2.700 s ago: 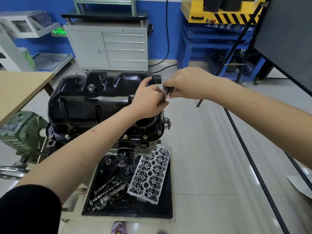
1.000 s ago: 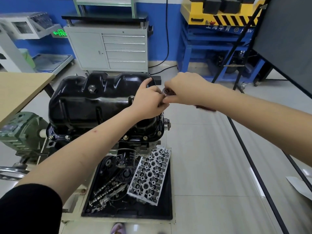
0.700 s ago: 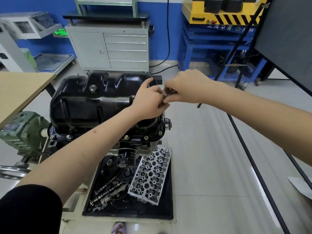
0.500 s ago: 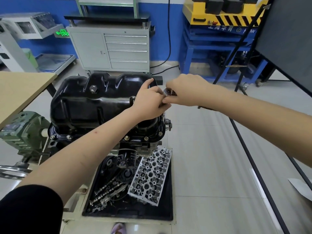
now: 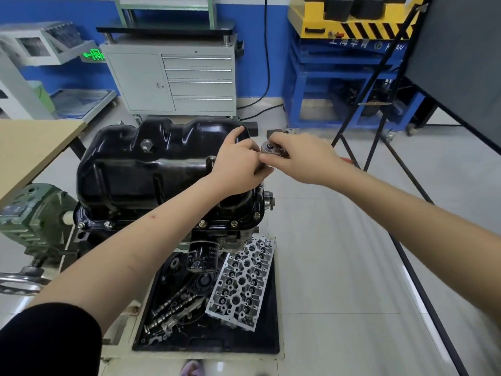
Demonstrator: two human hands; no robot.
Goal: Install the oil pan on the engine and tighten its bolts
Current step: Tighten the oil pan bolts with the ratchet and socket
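The black oil pan [image 5: 151, 169] sits upside-up on the engine, with several bolts [image 5: 202, 223] along its near flange. At the pan's right edge stands a ratchet wrench [image 5: 271, 147] on an extension that runs down to the flange. My left hand [image 5: 238, 166] grips the extension just under the ratchet head. My right hand [image 5: 301, 158] holds the ratchet's handle, which is mostly hidden under the hand; a red tip shows past the wrist.
Below the engine a black tray [image 5: 272, 316] holds a cylinder head [image 5: 241, 280], camshafts [image 5: 173, 308] and an oil filter [image 5: 203, 253]. A wooden table [image 5: 32, 142] is at the left, a grey drawer cabinet [image 5: 173, 80] behind, a black stand's legs [image 5: 379, 90] to the right.
My right hand has swung the ratchet handle slightly back and forth around the head. My left hand has stayed on the extension. The pan has not moved.
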